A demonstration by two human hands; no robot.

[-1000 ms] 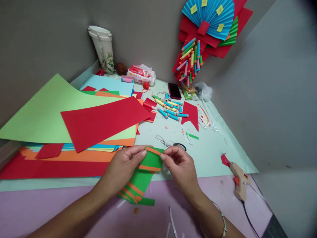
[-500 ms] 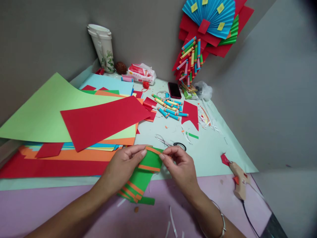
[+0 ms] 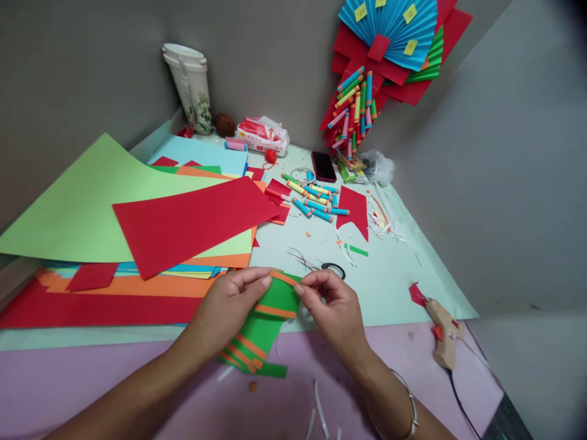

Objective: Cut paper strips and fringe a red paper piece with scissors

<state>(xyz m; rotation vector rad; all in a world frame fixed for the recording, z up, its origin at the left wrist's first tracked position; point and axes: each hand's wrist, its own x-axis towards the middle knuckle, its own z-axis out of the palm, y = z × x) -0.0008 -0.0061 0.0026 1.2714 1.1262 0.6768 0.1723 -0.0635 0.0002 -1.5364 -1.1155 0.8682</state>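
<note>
Between my hands is a green paper piece (image 3: 285,297) with an orange strip along its top edge and another lower down. My left hand (image 3: 236,299) pinches its upper left corner between thumb and fingers. At the upper right corner, my right hand (image 3: 332,299) pinches the end of the orange strip (image 3: 283,278) against the green paper. Below lie more green paper pieces with orange strips (image 3: 250,347), partly covered by my left hand and wrist. A pair of scissors (image 3: 332,269) rests just beyond my right hand.
A glue gun (image 3: 443,333) lies at the right, its tip by a red paper scrap. Coloured sheets (image 3: 68,226) are stacked at the left. Farther back are several rolled paper tubes (image 3: 316,198), a phone (image 3: 323,167) and a tissue pack (image 3: 263,135). A paper fan decoration (image 3: 394,36) hangs on the wall.
</note>
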